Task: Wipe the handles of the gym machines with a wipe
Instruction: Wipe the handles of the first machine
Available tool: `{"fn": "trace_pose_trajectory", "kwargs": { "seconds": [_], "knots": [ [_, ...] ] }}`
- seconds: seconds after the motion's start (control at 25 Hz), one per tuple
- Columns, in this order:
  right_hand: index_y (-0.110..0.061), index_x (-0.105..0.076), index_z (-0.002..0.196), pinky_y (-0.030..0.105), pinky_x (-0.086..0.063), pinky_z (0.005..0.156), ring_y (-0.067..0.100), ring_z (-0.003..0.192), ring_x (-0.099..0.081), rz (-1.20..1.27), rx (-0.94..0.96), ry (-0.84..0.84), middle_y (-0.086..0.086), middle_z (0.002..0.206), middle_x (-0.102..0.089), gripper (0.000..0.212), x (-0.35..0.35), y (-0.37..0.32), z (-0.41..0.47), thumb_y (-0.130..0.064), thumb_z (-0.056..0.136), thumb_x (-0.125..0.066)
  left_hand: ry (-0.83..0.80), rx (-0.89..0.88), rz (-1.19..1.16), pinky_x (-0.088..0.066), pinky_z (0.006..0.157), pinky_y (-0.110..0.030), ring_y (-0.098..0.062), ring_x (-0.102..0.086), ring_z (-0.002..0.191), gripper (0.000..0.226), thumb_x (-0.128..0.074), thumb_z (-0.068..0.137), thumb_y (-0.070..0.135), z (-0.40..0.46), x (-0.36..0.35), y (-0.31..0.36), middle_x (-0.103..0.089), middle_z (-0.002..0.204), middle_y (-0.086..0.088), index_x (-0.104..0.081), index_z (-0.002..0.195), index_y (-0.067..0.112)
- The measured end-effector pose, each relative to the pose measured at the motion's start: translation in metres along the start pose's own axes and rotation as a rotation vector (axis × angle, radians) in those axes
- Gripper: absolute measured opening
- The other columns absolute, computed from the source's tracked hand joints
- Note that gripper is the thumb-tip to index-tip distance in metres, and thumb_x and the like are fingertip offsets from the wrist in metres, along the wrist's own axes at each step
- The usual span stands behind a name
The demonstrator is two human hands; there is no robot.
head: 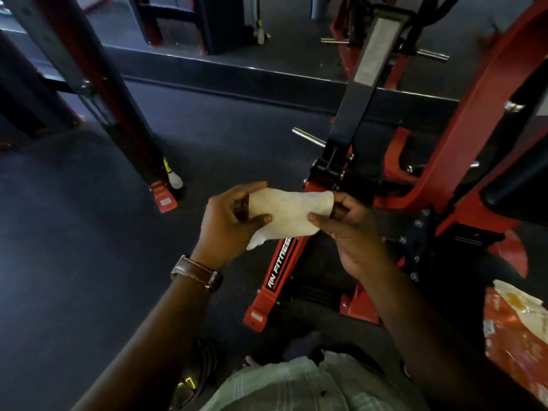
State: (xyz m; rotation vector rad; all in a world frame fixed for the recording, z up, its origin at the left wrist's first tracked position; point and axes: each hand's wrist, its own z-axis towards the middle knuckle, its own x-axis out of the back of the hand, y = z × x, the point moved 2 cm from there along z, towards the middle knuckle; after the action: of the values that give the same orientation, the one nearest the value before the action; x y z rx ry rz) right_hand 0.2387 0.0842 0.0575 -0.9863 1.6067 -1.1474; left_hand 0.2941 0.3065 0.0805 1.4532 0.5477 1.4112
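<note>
Both hands (292, 223) pinch wipe (289, 213) above dark rubber floor (89, 232), red machines (462, 137) around.

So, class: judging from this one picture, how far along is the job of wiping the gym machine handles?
Done: a wipe is out, with an orange packet lying at the right. In hand: the left hand and right hand pinch the wipe's two ends, holding it above the red machine frame. Left: it touches no handle; the wiping itself looks not yet begun here.
</note>
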Motion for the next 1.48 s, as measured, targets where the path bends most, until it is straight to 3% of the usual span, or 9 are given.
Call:
{"fn": "trace_pose_trajectory", "kwargs": {
  "seconds": [0.12, 0.36, 0.56, 0.72, 0.88, 1.0, 1.24, 1.36, 1.48],
  "knots": [
    [-0.029, -0.058, 0.125, 0.031, -0.059, 0.08, 0.016, 0.103, -0.069, -0.277, 0.135, 0.019, 0.004, 0.106, -0.072, 0.074, 0.007, -0.003, 0.034, 0.006, 0.065, -0.085, 0.069, -0.094, 0.181, -0.056, 0.084, -0.027, -0.009, -0.064, 0.098, 0.036, -0.077, 0.084, 0.015, 0.039, -0.003, -0.014, -0.067, 0.112, 0.003, -0.069, 0.119, 0.017],
    [-0.02, -0.076, 0.087, 0.021, -0.05, 0.075, 0.006, 0.086, -0.067, -0.477, 0.229, 0.015, -0.008, 0.089, -0.071, 0.017, -0.002, -0.018, 0.124, -0.007, 0.078, -0.082, 0.026, -0.128, 0.253, -0.051, 0.074, -0.016, -0.003, -0.057, 0.097, 0.012, -0.076, 0.085, 0.018, 0.111, 0.005, -0.027, -0.056, 0.114, 0.008, -0.069, 0.091, 0.025],
    [-0.005, -0.074, 0.095, 0.042, -0.058, 0.079, 0.02, 0.084, -0.072, -0.391, 0.134, -0.045, 0.008, 0.089, -0.075, 0.013, -0.022, -0.051, 0.195, -0.01, 0.084, -0.077, -0.264, -0.148, 0.078, -0.054, 0.088, -0.017, 0.0, -0.061, 0.11, 0.05, -0.072, 0.086, 0.004, 0.162, 0.006, -0.027, -0.058, 0.129, 0.013, -0.057, 0.128, 0.027],
    [-0.008, -0.073, 0.087, 0.036, -0.058, 0.071, 0.017, 0.075, -0.069, -0.543, 0.346, 0.009, 0.004, 0.079, -0.072, 0.011, -0.04, -0.065, 0.231, -0.015, 0.082, -0.08, -0.42, -0.094, 0.185, -0.046, 0.093, -0.008, 0.011, -0.054, 0.108, 0.042, -0.062, 0.093, 0.001, 0.216, 0.002, -0.04, -0.059, 0.132, 0.009, -0.066, 0.127, 0.026],
    [-0.009, -0.077, 0.088, 0.031, -0.054, 0.071, 0.013, 0.079, -0.067, -0.714, 0.655, -0.041, 0.001, 0.086, -0.071, 0.011, -0.062, -0.036, 0.256, -0.017, 0.081, -0.081, -0.319, 0.377, -0.402, -0.053, 0.09, -0.028, -0.014, -0.069, 0.102, 0.022, -0.049, 0.102, 0.025, 0.274, 0.004, -0.058, -0.073, 0.109, 0.002, -0.07, 0.108, 0.021],
    [-0.012, -0.077, 0.088, 0.032, -0.055, 0.081, 0.013, 0.088, -0.068, -0.812, 0.673, 0.007, -0.001, 0.092, -0.072, 0.013, -0.085, -0.011, 0.29, -0.022, 0.081, -0.08, -0.279, 0.459, -0.63, -0.055, 0.093, -0.043, -0.029, -0.068, 0.109, 0.025, -0.056, 0.099, 0.025, 0.328, 0.009, -0.087, -0.073, 0.112, -0.01, -0.07, 0.111, 0.009],
    [-0.014, -0.067, 0.107, 0.031, -0.057, 0.077, 0.01, 0.097, -0.065, -0.428, 0.325, 0.568, -0.003, 0.105, -0.067, 0.034, -0.127, -0.007, 0.378, -0.034, 0.083, -0.079, -0.483, 0.429, -0.568, -0.058, 0.09, -0.045, -0.026, -0.068, 0.111, 0.034, -0.059, 0.091, -0.004, 0.425, 0.046, -0.136, -0.071, 0.12, -0.008, -0.065, 0.122, 0.01],
    [-0.018, -0.056, 0.131, 0.022, -0.056, 0.077, 0.012, 0.11, -0.063, 0.023, 0.035, 0.495, -0.002, 0.121, -0.062, 0.063, -0.159, -0.015, 0.426, -0.029, 0.075, -0.083, -0.596, 0.357, -0.53, -0.057, 0.092, -0.045, -0.027, -0.068, 0.112, 0.045, -0.059, 0.087, -0.013, 0.469, 0.062, -0.149, -0.071, 0.119, -0.007, -0.066, 0.121, 0.016],
    [-0.011, -0.06, 0.126, 0.042, -0.057, 0.085, 0.029, 0.112, -0.065, 0.428, 0.001, 0.286, 0.011, 0.118, -0.067, 0.043, -0.175, -0.016, 0.45, -0.004, 0.085, -0.072, -0.67, 0.268, -0.546, -0.058, 0.087, -0.037, -0.025, -0.067, 0.113, 0.057, -0.054, 0.082, -0.024, 0.498, 0.066, -0.152, -0.07, 0.121, -0.008, -0.063, 0.123, 0.014]
  ]
}}
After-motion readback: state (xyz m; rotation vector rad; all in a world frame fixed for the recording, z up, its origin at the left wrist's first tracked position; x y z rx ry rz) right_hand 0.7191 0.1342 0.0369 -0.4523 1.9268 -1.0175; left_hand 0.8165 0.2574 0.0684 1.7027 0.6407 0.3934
